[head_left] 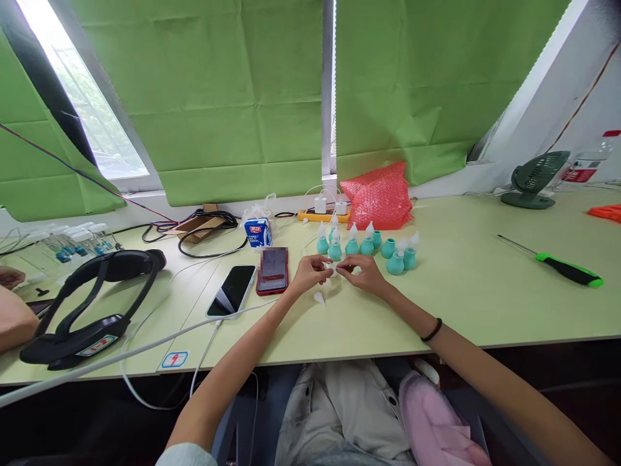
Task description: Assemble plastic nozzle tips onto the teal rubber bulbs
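My left hand and my right hand meet above the table, fingers pinched. Between their fingertips is a small white piece, too small and partly covered to make out fully. Just in front of them, on the table, lies a loose white pointed tip. Behind the fingers stand several teal squeeze bulbs with clear white tips, like nasal aspirators, among them one bulb. To the right of my right hand are another tipped bulb and a teal bulb without a tip.
Left of my hands lie a red-cased phone and a phone on a white cable. A blue drink carton, power strip and red bubble-wrap bag stand behind. A screwdriver is right; a black headset and another person's arm are left.
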The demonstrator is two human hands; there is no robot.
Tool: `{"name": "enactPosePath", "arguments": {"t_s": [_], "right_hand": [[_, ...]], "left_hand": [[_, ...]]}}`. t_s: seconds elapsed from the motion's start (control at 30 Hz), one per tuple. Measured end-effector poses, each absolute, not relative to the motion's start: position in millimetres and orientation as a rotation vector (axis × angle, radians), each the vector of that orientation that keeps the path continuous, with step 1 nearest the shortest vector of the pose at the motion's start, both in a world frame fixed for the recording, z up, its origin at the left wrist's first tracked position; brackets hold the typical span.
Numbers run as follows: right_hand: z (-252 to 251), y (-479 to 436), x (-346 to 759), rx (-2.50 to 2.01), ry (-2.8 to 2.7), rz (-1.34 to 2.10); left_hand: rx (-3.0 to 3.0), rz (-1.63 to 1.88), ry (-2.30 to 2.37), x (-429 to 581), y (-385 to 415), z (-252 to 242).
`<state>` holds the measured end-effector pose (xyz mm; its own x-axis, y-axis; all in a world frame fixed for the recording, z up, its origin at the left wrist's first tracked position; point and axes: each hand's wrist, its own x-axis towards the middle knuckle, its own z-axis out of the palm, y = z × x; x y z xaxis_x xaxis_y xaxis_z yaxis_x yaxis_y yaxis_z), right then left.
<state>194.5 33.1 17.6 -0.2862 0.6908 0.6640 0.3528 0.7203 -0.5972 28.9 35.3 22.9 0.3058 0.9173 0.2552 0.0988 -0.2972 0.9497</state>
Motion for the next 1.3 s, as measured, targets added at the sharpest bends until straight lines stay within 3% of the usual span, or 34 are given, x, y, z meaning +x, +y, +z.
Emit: {"name": "enactPosePath", "arguments": {"t_s": [0.73, 1.3], "right_hand": [[18.3, 30.3, 191.2, -0.819, -1.905, 0.359], [58.4, 57.4, 245.1, -1.127, -1.485, -0.485]], "left_hand": [[1.628, 1.092, 0.982, 30.1, 35.2, 23.1], [1.614, 1.072, 1.083, 30.0, 35.8, 21.6]]}}
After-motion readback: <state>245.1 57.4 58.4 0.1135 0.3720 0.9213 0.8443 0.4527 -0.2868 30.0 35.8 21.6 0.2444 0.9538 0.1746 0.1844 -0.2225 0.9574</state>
